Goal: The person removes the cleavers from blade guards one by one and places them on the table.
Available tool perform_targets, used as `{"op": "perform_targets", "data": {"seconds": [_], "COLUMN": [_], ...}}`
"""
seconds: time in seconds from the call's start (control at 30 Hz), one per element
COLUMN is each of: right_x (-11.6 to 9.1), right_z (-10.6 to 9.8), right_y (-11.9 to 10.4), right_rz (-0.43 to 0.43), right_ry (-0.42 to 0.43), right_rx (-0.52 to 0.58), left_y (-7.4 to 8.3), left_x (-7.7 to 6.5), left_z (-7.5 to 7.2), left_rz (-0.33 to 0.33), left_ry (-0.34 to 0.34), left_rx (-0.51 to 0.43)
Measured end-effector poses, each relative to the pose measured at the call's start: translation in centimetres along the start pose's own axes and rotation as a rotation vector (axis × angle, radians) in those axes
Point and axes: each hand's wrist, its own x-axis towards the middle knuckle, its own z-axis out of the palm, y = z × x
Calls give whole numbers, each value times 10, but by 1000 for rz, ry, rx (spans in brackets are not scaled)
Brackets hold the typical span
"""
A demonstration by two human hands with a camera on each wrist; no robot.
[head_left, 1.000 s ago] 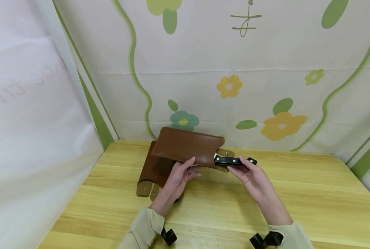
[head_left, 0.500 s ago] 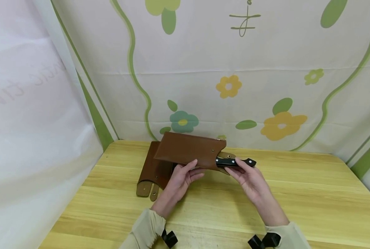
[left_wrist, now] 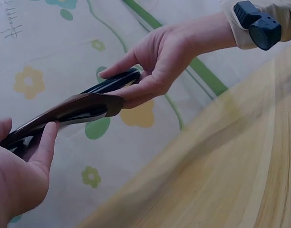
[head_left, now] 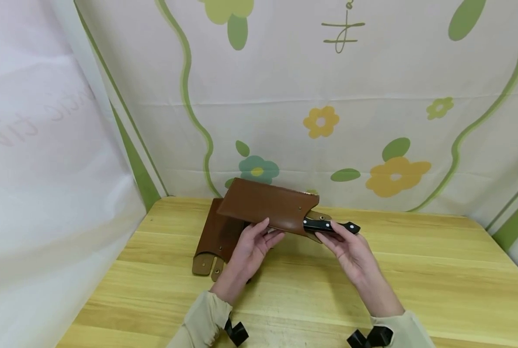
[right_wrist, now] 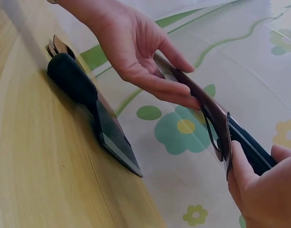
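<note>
In the head view a brown leather knife sheath (head_left: 265, 204) is held up over the back of the table, tilted, with its mouth to the right. My left hand (head_left: 251, 247) pinches its lower edge, thumb in front and fingers behind. A black riveted knife handle (head_left: 315, 225) sticks out of the mouth; the blade is hidden inside. My right hand (head_left: 352, 255) grips this handle between thumb and fingers, close to the mouth. A snap strap (head_left: 321, 217) hangs unfastened there. Seen from the right wrist, the sheath (right_wrist: 205, 99) runs edge-on between both hands.
Another brown sheath (head_left: 213, 232) lies at the table's back left, its flaps toward me. On the wooden table (right_wrist: 36, 156), the right wrist view shows a second knife (right_wrist: 114, 135), black-handled with a broad dark blade, beside that sheath. A flower-printed cloth (head_left: 398, 87) hangs behind the table.
The white sliver at the sheath's mouth has gone from view, and the handle sits slightly deeper. My right fingers have shifted left along it. The sheath dipped, then rose slightly.
</note>
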Motion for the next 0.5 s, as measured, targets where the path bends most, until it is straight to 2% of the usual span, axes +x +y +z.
{"op": "perform_targets", "data": {"seconds": [0.27, 0.5], "right_x": [-1, -2], "right_z": [0, -2], "right_y": [-2, -6], "right_rz": [-23, -45], "right_ry": [-7, -38], "right_rx": [18, 10], "left_y": [7, 15], "left_x": [2, 3], "left_z": [5, 4], "left_rz": [22, 49], "left_ry": [134, 141], "left_rx": [19, -2]}}
